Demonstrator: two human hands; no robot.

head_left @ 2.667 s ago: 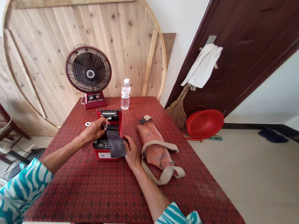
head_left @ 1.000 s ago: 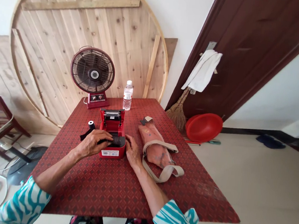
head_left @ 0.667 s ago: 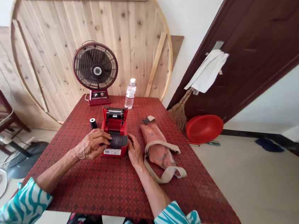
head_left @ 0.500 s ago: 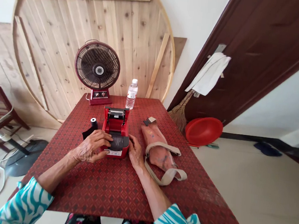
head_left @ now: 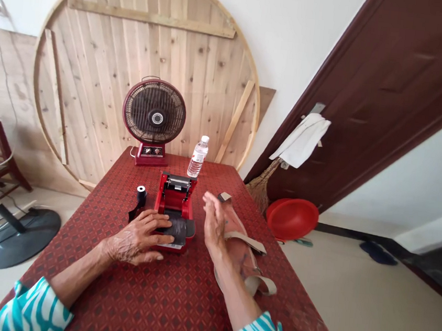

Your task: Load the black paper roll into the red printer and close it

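Observation:
A small red printer stands on the table with its lid tilted back. Across its front edge lies a dark strip of film. The stretched fingers of my left hand rest on that strip, and the hand is open. Just left of the printer a black roll with a white core stands upright, some loose dark film beside it. My right hand hovers to the printer's right, apart from it, fingers extended and holding nothing. Partly hidden behind that hand and forearm is a pinkish pouch with a beige strap.
On the patterned red table, a maroon fan and a water bottle stand at the back. A round wooden board leans on the wall. Right of the table are a broom and red basin.
My right hand has left the printer's right side and moved up and right, its fingers straightened. My left hand stays on the film, its fingers flatter. The camera view has shifted.

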